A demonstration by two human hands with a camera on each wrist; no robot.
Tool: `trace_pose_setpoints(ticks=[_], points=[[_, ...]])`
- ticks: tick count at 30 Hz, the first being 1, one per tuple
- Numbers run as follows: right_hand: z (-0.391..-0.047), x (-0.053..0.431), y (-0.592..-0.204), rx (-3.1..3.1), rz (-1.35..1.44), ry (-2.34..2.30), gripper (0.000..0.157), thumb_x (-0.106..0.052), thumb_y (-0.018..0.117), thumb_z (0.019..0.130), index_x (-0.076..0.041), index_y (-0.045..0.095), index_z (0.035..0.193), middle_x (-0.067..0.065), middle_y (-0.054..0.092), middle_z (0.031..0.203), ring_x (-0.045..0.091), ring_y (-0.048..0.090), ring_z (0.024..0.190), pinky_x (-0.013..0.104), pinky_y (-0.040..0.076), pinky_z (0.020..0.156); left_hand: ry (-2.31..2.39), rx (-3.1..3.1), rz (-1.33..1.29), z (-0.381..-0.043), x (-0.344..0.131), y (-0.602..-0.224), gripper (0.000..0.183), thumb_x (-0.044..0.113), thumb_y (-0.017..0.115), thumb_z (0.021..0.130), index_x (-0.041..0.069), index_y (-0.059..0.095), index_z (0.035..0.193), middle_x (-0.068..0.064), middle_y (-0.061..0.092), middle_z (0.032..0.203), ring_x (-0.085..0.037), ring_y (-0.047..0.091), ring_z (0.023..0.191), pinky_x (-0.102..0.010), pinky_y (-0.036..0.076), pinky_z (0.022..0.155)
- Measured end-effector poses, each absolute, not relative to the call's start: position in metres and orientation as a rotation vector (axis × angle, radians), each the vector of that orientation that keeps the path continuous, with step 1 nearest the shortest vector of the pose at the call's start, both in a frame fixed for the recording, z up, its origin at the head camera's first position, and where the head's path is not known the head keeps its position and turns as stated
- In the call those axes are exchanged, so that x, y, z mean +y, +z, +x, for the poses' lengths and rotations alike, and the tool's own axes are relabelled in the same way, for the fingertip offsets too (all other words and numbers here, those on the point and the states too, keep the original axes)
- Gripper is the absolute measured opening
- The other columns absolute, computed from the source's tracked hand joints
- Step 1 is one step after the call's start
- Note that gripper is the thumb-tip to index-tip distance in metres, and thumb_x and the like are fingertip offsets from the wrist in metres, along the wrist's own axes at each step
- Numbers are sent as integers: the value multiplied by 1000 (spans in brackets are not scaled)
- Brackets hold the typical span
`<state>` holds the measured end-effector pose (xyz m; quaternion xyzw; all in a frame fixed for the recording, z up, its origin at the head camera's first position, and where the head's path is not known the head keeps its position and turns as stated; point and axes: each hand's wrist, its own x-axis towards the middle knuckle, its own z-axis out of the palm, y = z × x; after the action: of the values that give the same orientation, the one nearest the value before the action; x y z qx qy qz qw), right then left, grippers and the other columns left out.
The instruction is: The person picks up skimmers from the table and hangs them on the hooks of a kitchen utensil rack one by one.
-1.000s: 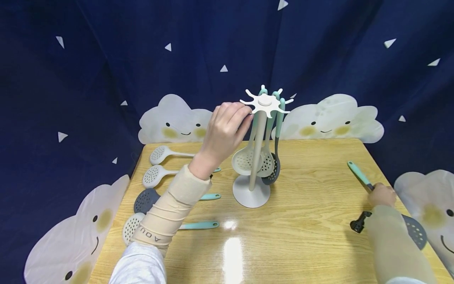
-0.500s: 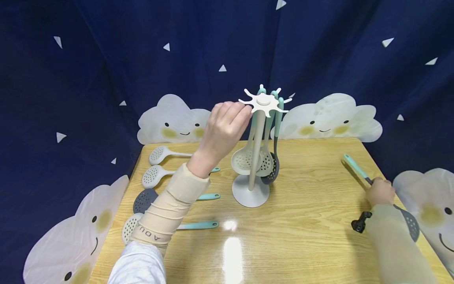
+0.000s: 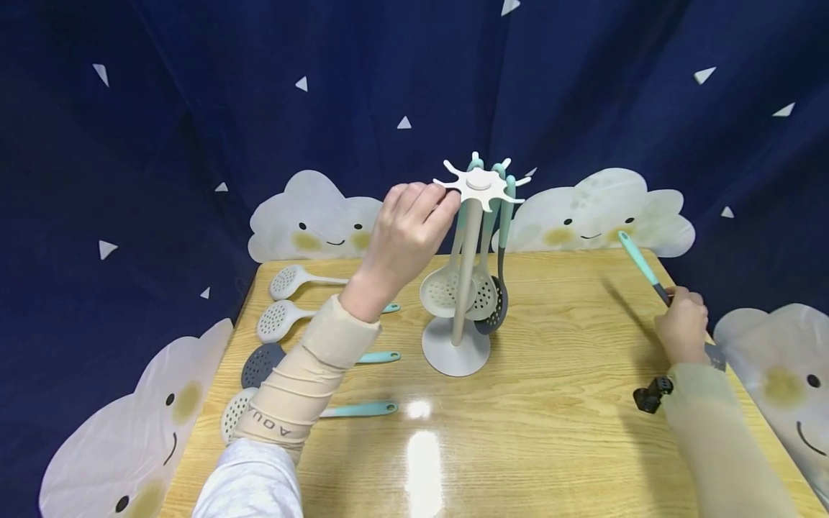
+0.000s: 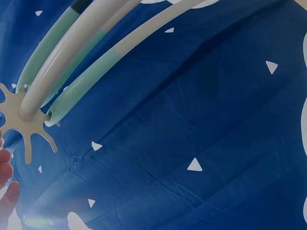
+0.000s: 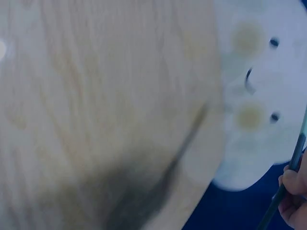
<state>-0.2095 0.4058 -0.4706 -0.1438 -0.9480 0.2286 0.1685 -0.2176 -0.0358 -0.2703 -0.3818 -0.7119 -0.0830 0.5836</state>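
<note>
In the head view a white utensil rack (image 3: pixel 478 188) with a ring of hooks stands on the table. Three mint-handled perforated utensils hang from it: two pale skimmers (image 3: pixel 443 293) and a dark skimmer (image 3: pixel 499 306). My left hand (image 3: pixel 412 229) grips a hook on the rack's left side; its fingertips are partly hidden there. At the right, my right hand (image 3: pixel 683 324) holds another dark skimmer (image 3: pixel 637 259) by its shaft, lifted off the table, mint handle pointing up and away. Its perforated head is mostly behind the forearm. The right wrist view shows fingers (image 5: pixel 291 184) round the shaft.
Along the table's left side lie several more skimmers, such as a white skimmer (image 3: pixel 277 321) and a dark skimmer (image 3: pixel 262 365), partly under my left forearm. A small black wrist camera (image 3: pixel 652 395) sits on my right wrist. A dark blue curtain (image 3: pixel 363 86) hangs behind the table.
My right hand has raised the dark skimmer from the table and moved slightly left and away from me. The left hand keeps its place at the rack.
</note>
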Motion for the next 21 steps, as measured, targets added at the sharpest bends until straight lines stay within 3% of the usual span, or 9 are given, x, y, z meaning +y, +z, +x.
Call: trace_pose_setpoints(ticks=[6, 21], points=[[-218, 376, -453, -2530, -304, 691, 47, 18, 45, 66, 14, 48, 112, 34, 46, 103, 52, 44, 99, 60, 33, 84, -186, -1661, -893, -218, -36, -270, 9, 1, 53, 89, 4, 61, 91, -8, 57, 85, -23, 52, 75, -32, 43, 71], [-214, 311, -408, -2348, -78, 781, 38, 23, 42, 76, 14, 46, 113, 32, 47, 100, 46, 47, 94, 52, 41, 78, -190, -1649, -891, -218, -36, -271, 10, 0, 53, 88, 4, 61, 91, -8, 56, 84, -23, 51, 74, -32, 43, 70]])
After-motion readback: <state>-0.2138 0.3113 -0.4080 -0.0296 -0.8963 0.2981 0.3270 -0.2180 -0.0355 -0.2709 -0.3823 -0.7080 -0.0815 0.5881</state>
